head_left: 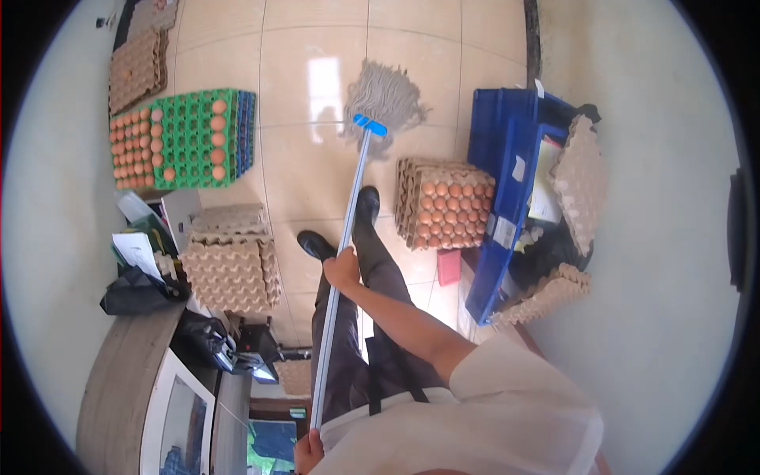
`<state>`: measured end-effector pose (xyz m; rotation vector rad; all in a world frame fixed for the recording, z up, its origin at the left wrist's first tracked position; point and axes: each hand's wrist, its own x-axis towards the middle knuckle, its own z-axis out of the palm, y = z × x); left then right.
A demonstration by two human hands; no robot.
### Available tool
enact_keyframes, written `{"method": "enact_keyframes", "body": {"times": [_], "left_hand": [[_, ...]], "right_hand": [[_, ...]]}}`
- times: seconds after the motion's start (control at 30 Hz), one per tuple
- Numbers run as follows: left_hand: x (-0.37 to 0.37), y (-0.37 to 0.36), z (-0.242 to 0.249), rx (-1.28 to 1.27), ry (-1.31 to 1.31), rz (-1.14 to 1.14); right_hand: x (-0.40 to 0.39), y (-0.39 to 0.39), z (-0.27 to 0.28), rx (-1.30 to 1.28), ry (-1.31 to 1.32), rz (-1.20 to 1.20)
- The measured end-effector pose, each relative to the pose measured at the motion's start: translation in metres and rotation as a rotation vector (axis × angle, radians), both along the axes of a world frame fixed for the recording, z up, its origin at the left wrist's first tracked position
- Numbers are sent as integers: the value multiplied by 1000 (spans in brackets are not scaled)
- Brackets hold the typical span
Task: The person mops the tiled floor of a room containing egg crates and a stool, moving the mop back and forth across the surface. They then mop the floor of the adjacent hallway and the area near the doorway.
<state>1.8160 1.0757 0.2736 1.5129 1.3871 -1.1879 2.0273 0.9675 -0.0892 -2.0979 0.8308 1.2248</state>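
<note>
Here, a person mops a tiled floor (pixel 317 47) among stacked egg trays. One hand (pixel 342 267), on the outstretched arm, is clenched around the middle of the mop handle (pixel 348 214); which hand it is cannot be told for certain from this view, though it looks like the right. The other hand (pixel 307 451) is wrapped around the handle's top end, close to the body. The mop head (pixel 385 96) lies spread flat on the tiles, ahead of the shoes (pixel 317 244) and between the green tray stack (pixel 190 138) at the floor's left edge and the full egg stack (pixel 445 202) beside the blue crate (pixel 495 158).

To do this stroke well, it seems wise to keep the strands flat and draw the head back along the open tiles, steering wide of the full stack's corner, which stands just beside its path. The empty cartons (pixel 231 265) near the feet leave little room to step.
</note>
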Motion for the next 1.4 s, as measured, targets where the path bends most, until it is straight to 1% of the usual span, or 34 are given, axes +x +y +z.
{"method": "enact_keyframes", "body": {"times": [0.07,0.1,0.13,0.2,0.23,0.27,0.33,0.37,0.4,0.47,0.5,0.57,0.6,0.63,0.67,0.73,0.8,0.87,0.9,0.97,1.0,1.03,1.07,1.1,1.17,1.2,1.23,1.27,1.3,1.33,1.37,1.4], "left_hand": [[19,-1,-13,-58,71,-160],[30,-4,-29,-88,98,-236],[40,-14,-60,14,-154,-205],[72,-26,-129,42,-451,-261],[82,-32,-168,-27,-457,-150],[92,-37,-207,-93,-458,-38],[139,-62,-207,-152,-473,-41],[163,-75,-207,-182,-481,-42],[147,-82,-190,-330,-302,86],[106,-94,-135,-160,-263,-89],[99,-87,-111,-85,-317,-179],[37,-52,-86,-173,-238,276],[3,-33,-95,-343,-103,830],[71,-31,-85,-313,-106,233],[145,-28,-94,-268,-117,-368],[199,-19,-144,-225,-281,-422],[265,-33,-186,-239,-413,-426],[280,-76,-195,-297,-513,-374],[278,-92,-185,-327,-533,-347],[234,-102,-162,-412,-423,-258],[199,-96,-146,-387,-373,-237],[167,-88,-131,-360,-327,-220],[151,-80,-124,-304,-350,-266],[136,-71,-123,-248,-376,-313],[117,-47,-136,-134,-421,-404],[110,-38,-141,-80,-427,-440],[130,-37,-140,-32,-425,-471],[157,-26,-155,-162,-349,-393],[224,-22,-168,-285,-266,-309],[243,-16,-195,-270,-228,-416],[282,-31,-195,-200,-453,-478],[295,-47,-192,-196,-460,-403]], "right_hand": [[21,-2,0,-10,-16,4],[40,-5,-11,-15,-46,14],[69,-9,-28,-19,-78,26],[146,-19,-68,-36,-173,82],[191,-22,-86,-51,-234,67],[230,-26,-109,-73,-355,81],[290,-42,-102,-84,-349,52],[286,-53,-102,-73,-329,69],[256,-71,-98,-74,-295,82],[195,-101,-78,-82,-225,127],[178,-109,-63,-59,-153,61],[143,-124,-30,-29,-7,-69],[147,-125,-33,-68,-48,-60],[151,-128,-41,-111,-84,-51],[161,-134,-55,-155,-132,-45],[208,-148,-91,-204,-223,-163],[279,-176,-129,-257,-365,-250],[321,-209,-115,-334,-413,-233],[304,-222,-116,-321,-401,-183],[277,-237,-124,-266,-408,-82],[254,-222,-108,-153,-300,-89],[219,-200,-107,-198,-372,-130],[189,-179,-98,-172,-287,-25],[163,-156,-84,-281,-468,122],[199,-130,-32,-139,-118,-95],[208,-127,-40,-139,-100,-124],[213,-128,-61,-153,-136,-142],[230,-133,-90,-184,-251,-164],[250,-139,-119,-212,-355,-188],[280,-152,-137,-220,-400,-217],[311,-163,-142,-161,-367,-260],[326,-170,-123,-193,-326,-292]]}}
